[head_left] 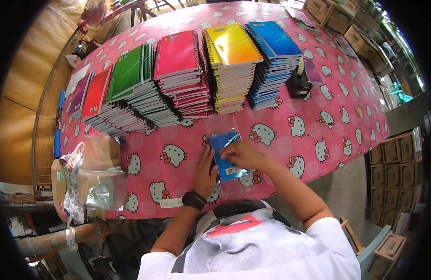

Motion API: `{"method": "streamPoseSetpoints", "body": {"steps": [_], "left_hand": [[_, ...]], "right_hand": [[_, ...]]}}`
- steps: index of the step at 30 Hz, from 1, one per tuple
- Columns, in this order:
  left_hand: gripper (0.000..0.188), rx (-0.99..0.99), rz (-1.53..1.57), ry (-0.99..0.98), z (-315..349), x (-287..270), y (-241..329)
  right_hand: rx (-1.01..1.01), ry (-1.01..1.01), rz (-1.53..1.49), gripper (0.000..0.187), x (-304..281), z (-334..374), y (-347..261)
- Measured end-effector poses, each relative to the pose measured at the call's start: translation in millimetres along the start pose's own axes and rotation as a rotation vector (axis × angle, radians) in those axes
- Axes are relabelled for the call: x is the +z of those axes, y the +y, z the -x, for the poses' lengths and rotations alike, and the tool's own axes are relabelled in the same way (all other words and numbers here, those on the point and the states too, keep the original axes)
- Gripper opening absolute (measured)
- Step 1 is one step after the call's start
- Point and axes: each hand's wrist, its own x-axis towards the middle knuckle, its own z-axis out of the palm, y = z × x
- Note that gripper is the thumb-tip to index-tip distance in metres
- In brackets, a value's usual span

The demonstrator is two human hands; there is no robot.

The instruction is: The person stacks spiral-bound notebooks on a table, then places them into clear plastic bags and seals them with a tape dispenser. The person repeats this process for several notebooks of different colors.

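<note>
A blue spiral notebook (217, 140) lies on the pink table cover in front of me, within a clear plastic sleeve (230, 125) that reaches past its edges. Along its left edge my left hand (206, 173) rests with fingers stretched out, touching the notebook's side; a dark watch (194, 200) is on that wrist. My right hand (241, 154) lies over the notebook's middle from the right. Its fingers are bent and drawn together, and whatever they pinch is too small to make out. Near the notebook's lower end a white label (232, 170) shows.
Beyond my hands stand stacks of green notebooks (129, 74), pink notebooks (178, 53), yellow notebooks (231, 44) and blue notebooks (275, 39), with red ones (95, 93) at left. A black tape dispenser (299, 85) sits right of them. Clear plastic sleeves (101, 189) lie at the left edge.
</note>
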Motion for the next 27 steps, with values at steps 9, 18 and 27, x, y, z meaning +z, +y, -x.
{"method": "streamPoseSetpoints", "body": {"steps": [9, 18, 27], "left_hand": [[0.065, 0.101, -0.167, -0.163, -19, 0, -11], [0.06, 0.125, -0.239, -0.261, -29, 0, -3], [0.065, 0.031, -0.469, -0.316, -52, -2, 11]], "right_hand": [[0.105, 0.003, 0.587, 0.099, -16, 19, 4], [0.069, 0.105, 0.559, 0.107, 10, 8, 10], [0.106, 0.155, 0.502, 0.109, 12, 41, -9]]}}
